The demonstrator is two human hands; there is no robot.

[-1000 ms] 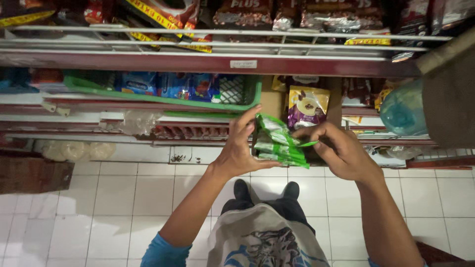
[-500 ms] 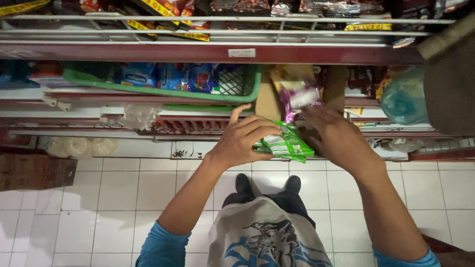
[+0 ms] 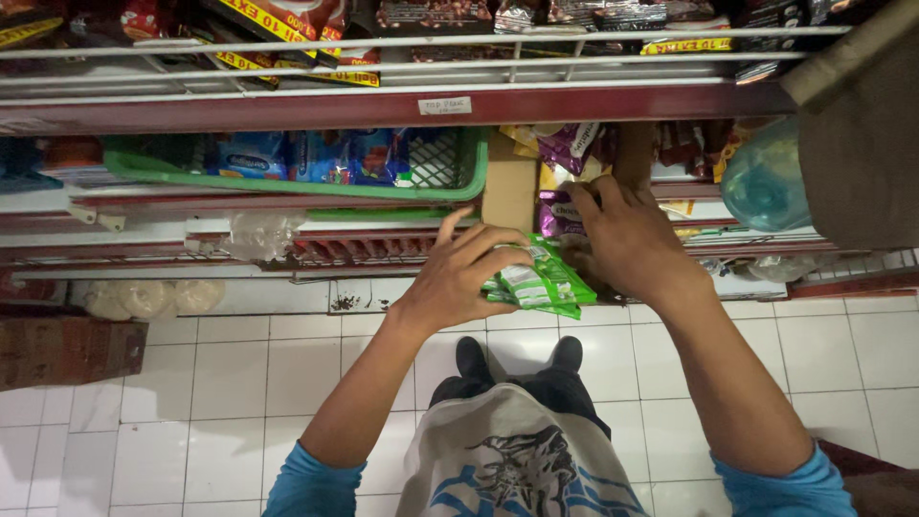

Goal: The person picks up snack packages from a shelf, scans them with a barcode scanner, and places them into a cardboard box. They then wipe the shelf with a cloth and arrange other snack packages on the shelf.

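My left hand point(image 3: 459, 278) grips a bundle of green sachets point(image 3: 541, 285) at its left end, held flat in front of the lower shelf. My right hand point(image 3: 627, 239) lies back up just right of the bundle, fingers stretched to the purple sachets point(image 3: 565, 148) in an open cardboard box point(image 3: 507, 187). The bundle's right end runs under that hand, and its palm is hidden, so I cannot tell whether it holds anything.
A green plastic basket point(image 3: 316, 187) with blue packs point(image 3: 325, 153) sits left of the box. A red-edged wire shelf point(image 3: 383, 107) with snack packs runs above. A bluish bottle point(image 3: 766, 182) stands at right. White floor tiles point(image 3: 239, 373) and my shoes point(image 3: 469, 354) are below.
The green bundle dropped lower and flatter, now gripped by my left hand. My right hand slid off toward the cardboard box and the purple sachets.
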